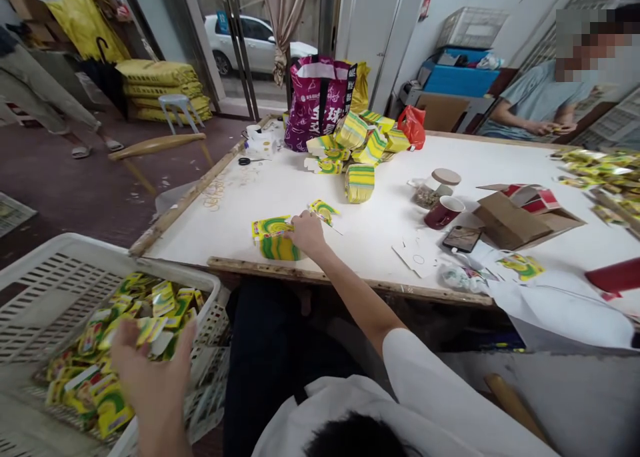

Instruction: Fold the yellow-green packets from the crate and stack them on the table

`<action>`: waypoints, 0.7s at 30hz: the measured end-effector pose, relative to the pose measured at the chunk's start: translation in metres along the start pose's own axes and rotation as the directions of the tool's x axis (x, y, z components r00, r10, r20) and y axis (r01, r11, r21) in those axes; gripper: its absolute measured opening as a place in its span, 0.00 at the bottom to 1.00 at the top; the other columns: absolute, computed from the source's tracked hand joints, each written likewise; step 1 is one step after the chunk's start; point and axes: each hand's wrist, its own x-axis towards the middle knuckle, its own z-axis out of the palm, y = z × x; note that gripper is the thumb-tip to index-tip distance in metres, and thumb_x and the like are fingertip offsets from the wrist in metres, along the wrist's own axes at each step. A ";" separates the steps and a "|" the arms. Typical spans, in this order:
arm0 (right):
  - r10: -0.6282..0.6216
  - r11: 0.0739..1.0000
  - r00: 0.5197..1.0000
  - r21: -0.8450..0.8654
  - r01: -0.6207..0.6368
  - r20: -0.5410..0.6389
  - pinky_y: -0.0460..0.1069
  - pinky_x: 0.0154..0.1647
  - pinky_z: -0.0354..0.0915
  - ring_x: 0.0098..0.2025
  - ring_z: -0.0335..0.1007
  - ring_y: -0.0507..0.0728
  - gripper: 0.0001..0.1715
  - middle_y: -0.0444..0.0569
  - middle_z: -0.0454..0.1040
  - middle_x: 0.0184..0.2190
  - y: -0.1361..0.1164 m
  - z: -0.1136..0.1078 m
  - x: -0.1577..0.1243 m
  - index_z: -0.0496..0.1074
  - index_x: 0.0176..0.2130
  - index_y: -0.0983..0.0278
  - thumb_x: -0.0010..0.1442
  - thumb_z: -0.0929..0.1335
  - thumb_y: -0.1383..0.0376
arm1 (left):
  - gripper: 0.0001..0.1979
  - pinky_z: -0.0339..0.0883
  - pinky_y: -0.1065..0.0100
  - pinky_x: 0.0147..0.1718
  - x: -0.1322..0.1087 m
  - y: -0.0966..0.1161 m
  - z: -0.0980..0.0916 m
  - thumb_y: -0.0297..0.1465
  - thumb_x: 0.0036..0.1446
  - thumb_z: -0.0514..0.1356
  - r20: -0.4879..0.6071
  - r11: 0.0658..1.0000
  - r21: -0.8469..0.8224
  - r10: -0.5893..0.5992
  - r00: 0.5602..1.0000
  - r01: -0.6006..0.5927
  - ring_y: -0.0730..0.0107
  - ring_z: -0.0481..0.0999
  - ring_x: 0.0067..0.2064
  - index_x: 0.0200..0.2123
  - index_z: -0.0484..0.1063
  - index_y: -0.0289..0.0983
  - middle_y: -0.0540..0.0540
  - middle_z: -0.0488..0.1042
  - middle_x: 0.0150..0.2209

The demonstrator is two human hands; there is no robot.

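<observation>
My left hand (155, 383), blurred by motion, hangs over the white plastic basket (75, 243) with thumb and fingers spread. Beneath and beyond it lie many small yellow-and-green cartons (113, 403); one pale-ended carton (150, 330) shows right by the fingertips, and I cannot tell whether it touches them. At the near edge of the white table, my right hand (306, 233) has its fingers closed at the end of a yellow-and-green carton (270, 227). Below that carton is a striped bundle (280, 249) of the same colours. A loose flat carton piece (324, 210) lies just beyond the hand.
Striped yellow-green bundles (359, 182) are heaped before a purple bag (317, 103). Scissors (245, 161) lie at the left. To the right are a mug (443, 213), a jar (426, 195), a phone (462, 239) and a cardboard box (525, 220). A co-worker (537, 103) sits across.
</observation>
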 end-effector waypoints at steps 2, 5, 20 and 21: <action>0.019 1.000 0.999 -0.016 -0.019 0.034 0.58 0.55 0.61 0.56 0.66 0.68 0.17 0.67 0.72 0.49 0.003 0.007 0.008 0.74 0.46 0.73 0.64 0.70 0.61 | 0.51 0.61 0.38 0.59 -0.011 -0.003 0.010 0.50 0.39 0.71 0.101 0.992 -0.107 -0.056 0.993 0.067 0.38 0.66 0.62 0.64 0.60 0.34 0.29 0.64 0.62; 0.028 0.999 0.998 -0.022 -0.027 0.052 0.56 0.54 0.60 0.55 0.66 0.66 0.15 0.65 0.73 0.49 0.006 0.015 0.011 0.72 0.45 0.71 0.63 0.71 0.62 | 0.47 0.61 0.38 0.59 -0.019 -0.010 0.019 0.48 0.39 0.72 0.180 0.966 -0.213 -0.108 0.978 0.146 0.41 0.70 0.58 0.61 0.64 0.36 0.31 0.69 0.57; -0.578 0.619 0.811 0.697 0.360 0.094 0.44 0.36 0.62 0.32 0.66 0.50 0.11 0.41 0.70 0.31 -0.051 0.051 -0.111 0.65 0.35 0.63 0.56 0.71 0.72 | 0.24 0.65 0.52 0.59 -0.044 0.036 0.062 0.50 0.56 0.60 0.323 0.474 -0.807 -0.146 0.935 0.353 0.53 0.72 0.58 0.49 0.73 0.40 0.41 0.74 0.53; -0.593 0.562 0.800 0.758 0.332 0.090 0.44 0.35 0.63 0.32 0.66 0.50 0.11 0.41 0.69 0.31 -0.055 0.056 -0.119 0.64 0.34 0.63 0.57 0.71 0.72 | 0.22 0.65 0.53 0.59 -0.043 0.041 0.062 0.48 0.59 0.57 0.261 0.459 -0.832 -0.175 0.949 0.313 0.55 0.74 0.56 0.47 0.74 0.39 0.42 0.76 0.49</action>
